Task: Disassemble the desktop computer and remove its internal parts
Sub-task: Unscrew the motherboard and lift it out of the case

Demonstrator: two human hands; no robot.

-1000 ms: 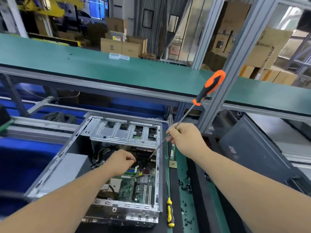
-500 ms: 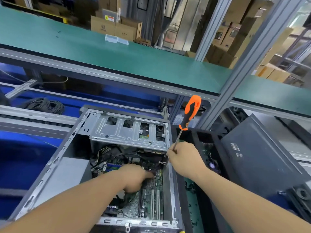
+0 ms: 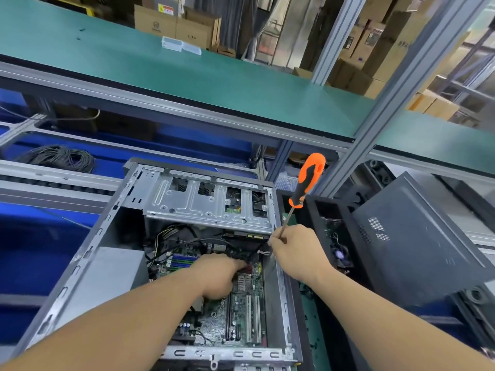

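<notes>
So the open computer case (image 3: 88,263) lies on its side at about 6 o'clock, low in the middle of the view, w/ its side cover off. Inside it the green board (image 3: 241,317) shows, w/ long slots near the bottom edge. A silver drive cage (image 3: 203,204) sits across the top of the case at 12 o'clock from the board. A gray box (image 3: 107,277) fills the case's left part, at 9 o'clock from the board. Black wires (image 3: 182,242) loop just under the cage. The left hand (image 3: 217,277) reaches down into the case, fingers curled & touching parts on the board near a small silver block (image 3: 245,282); can't tell if that grip really holds anything. The right hand (image 3: 297,253) is at 3 o'clock from the left one, by the case's right wall. Its grip is closed round the thin metal stem of a screwdriver (image 3: 308,180). The orange & black handle sticks up toward 1 o'clock, above the hand; the tip is hidden. At 3 o'clock a dark cover panel (image 3: 417,250) leans tilted, w/ another open black unit (image 3: 334,236) between it & the case. At 10 o'clock a black cable coil (image 3: 59,158) lies on a blue shelf. A green table (image 3: 187,70) runs across the top, w/ small clear boxes (image 3: 180,46) on it & cardboard boxes (image 3: 174,22) behind.
</notes>
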